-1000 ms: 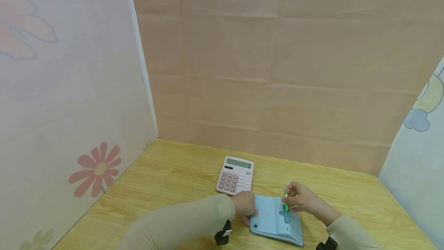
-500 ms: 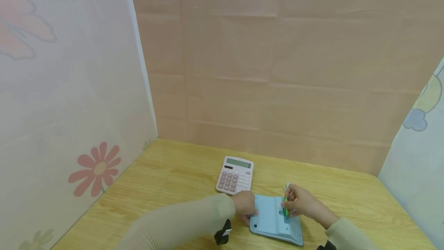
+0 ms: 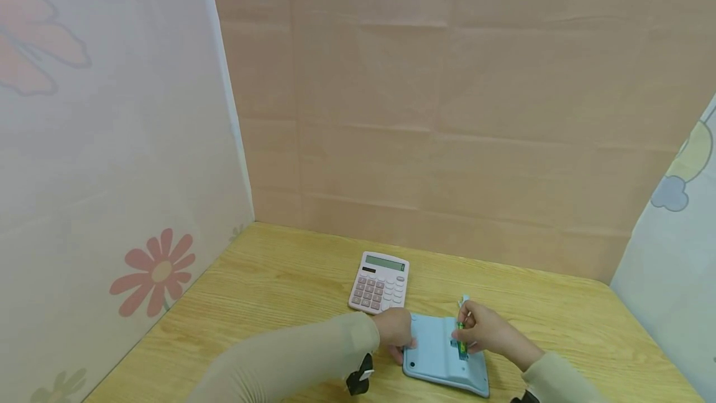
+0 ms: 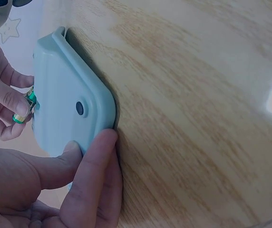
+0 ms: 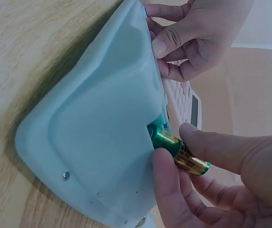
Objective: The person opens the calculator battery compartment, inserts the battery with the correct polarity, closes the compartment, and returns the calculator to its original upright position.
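Note:
A light-blue calculator (image 3: 433, 347) lies face down on the table, its battery slot showing on the right part of its back. My left hand (image 3: 396, 331) grips its left edge, with the thumb on the back in the left wrist view. Between thumb and fingers, my right hand (image 3: 485, 331) pinches a green and gold battery (image 5: 181, 152). The battery is tilted, one end inside the slot and the other sticking out. A small light-blue piece (image 3: 463, 299) shows just beyond the right fingers; I cannot tell whether they hold it.
A pink calculator (image 3: 379, 282) lies face up behind the left hand, close to the blue one. The wooden table (image 3: 291, 272) meets a brown backdrop (image 3: 442, 111) behind and a flower-printed panel (image 3: 151, 160) at left.
My right hand has moved slightly down and towards me, bringing the battery lower into the slot. The left hand and both calculators have stayed in place.

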The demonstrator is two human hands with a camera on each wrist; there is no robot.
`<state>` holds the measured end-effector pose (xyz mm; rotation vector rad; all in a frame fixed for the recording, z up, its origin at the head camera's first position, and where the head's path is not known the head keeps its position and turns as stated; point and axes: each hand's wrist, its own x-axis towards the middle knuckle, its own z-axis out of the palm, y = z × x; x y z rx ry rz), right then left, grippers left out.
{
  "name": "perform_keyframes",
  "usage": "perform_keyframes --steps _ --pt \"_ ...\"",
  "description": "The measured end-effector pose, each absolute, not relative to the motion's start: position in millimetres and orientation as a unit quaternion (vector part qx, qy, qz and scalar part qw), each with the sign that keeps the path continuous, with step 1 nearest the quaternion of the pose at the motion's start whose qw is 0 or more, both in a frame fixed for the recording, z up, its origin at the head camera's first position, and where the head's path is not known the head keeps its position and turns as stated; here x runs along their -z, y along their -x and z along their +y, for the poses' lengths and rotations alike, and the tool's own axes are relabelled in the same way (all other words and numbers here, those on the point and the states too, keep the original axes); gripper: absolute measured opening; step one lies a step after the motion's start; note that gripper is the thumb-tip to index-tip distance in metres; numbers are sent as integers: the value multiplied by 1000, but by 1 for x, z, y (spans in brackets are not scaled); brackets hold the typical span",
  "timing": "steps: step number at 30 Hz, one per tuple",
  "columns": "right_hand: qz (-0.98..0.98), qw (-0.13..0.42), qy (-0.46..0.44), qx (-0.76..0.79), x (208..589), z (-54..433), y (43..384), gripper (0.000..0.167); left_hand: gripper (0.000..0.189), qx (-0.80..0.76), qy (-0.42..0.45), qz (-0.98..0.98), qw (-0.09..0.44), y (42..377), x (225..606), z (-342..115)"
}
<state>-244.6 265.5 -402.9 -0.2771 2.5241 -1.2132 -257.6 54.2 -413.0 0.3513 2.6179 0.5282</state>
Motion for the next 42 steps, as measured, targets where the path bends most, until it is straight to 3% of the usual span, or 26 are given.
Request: perform_keyframes --steps 15,27,42 --pt "898 177 94 391 406 267 245 30 24 -215 -138 939 231 259 415 52" --pt "889 195 114 398 401 265 245 12 24 -215 -134 940 228 259 415 52" --pt "928 167 93 321 392 261 244 13 25 -226 -129 937 231 259 415 52"
